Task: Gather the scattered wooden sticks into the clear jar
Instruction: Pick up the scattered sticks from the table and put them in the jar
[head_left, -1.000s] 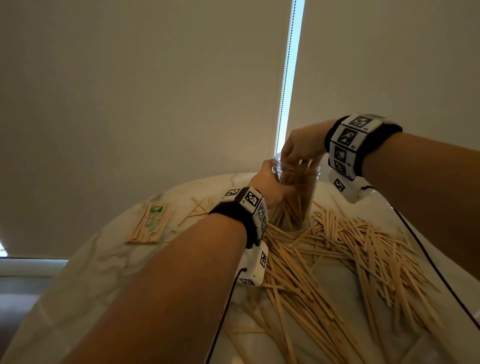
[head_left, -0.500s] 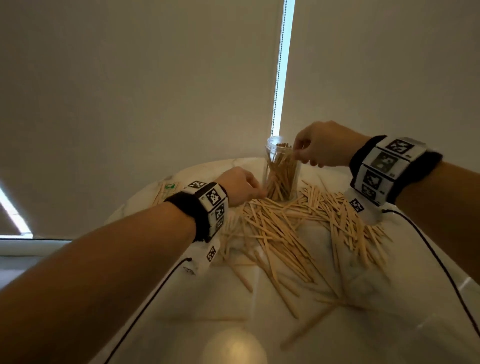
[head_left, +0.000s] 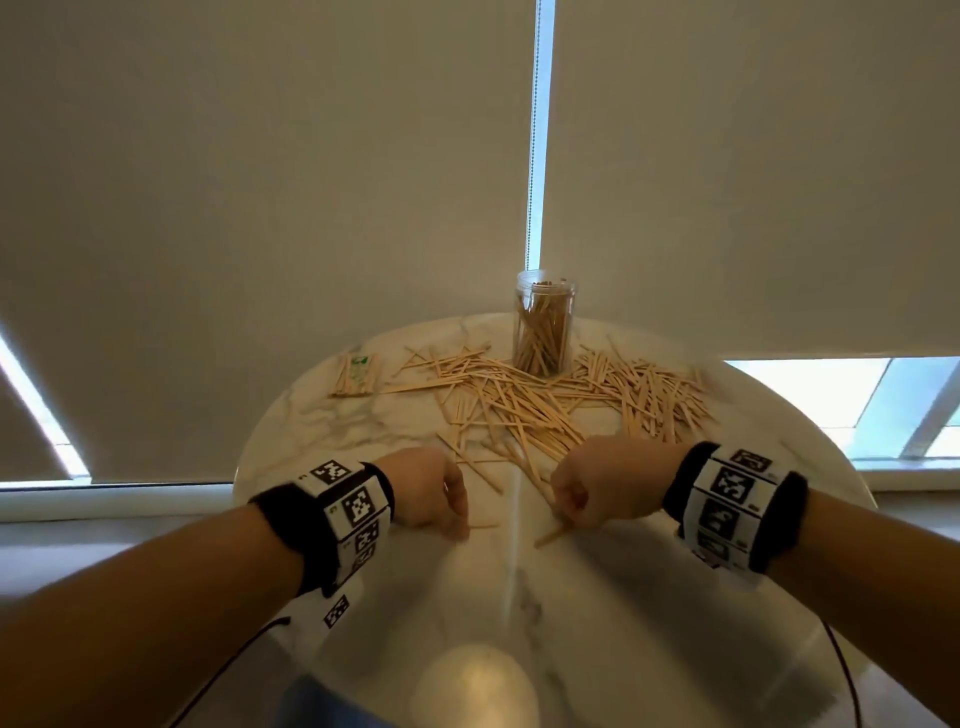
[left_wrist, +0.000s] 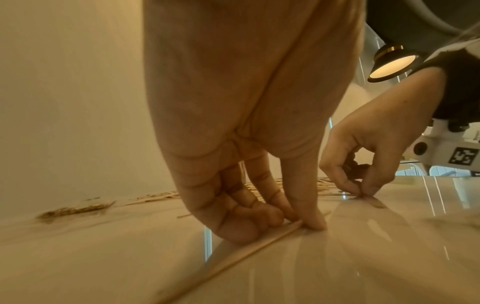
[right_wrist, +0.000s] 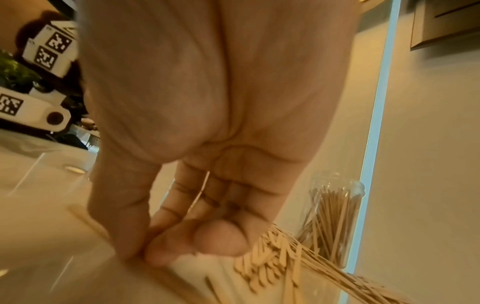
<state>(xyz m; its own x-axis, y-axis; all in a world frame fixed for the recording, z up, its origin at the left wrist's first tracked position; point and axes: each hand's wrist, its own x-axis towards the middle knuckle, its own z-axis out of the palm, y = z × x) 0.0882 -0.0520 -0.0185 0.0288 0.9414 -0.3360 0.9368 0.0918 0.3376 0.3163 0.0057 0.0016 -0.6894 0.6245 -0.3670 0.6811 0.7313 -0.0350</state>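
Observation:
The clear jar (head_left: 543, 327) stands upright at the far side of the round marble table (head_left: 332, 452), partly filled with wooden sticks. A wide pile of scattered sticks (head_left: 524, 402) lies in front of it and to both sides. My left hand (head_left: 458, 514) is at the near edge of the pile, thumb and fingers pinching one stick (left_wrist: 259, 242) that lies flat on the table. My right hand (head_left: 563, 512) pinches the end of another stick (head_left: 550, 535) close beside it. In the right wrist view the jar (right_wrist: 335, 216) stands behind the pile (right_wrist: 280, 259).
A wrapped bundle of sticks with a green label (head_left: 358, 375) lies at the far left of the table. Roller blinds hang right behind the table, with a bead chain (head_left: 535, 130) above the jar. A lamp reflection (head_left: 472, 686) shines on the near tabletop.
Both hands have left the jar and come back to the near edge of the pile. Each now pinches a stick on the table. The jar stands free.

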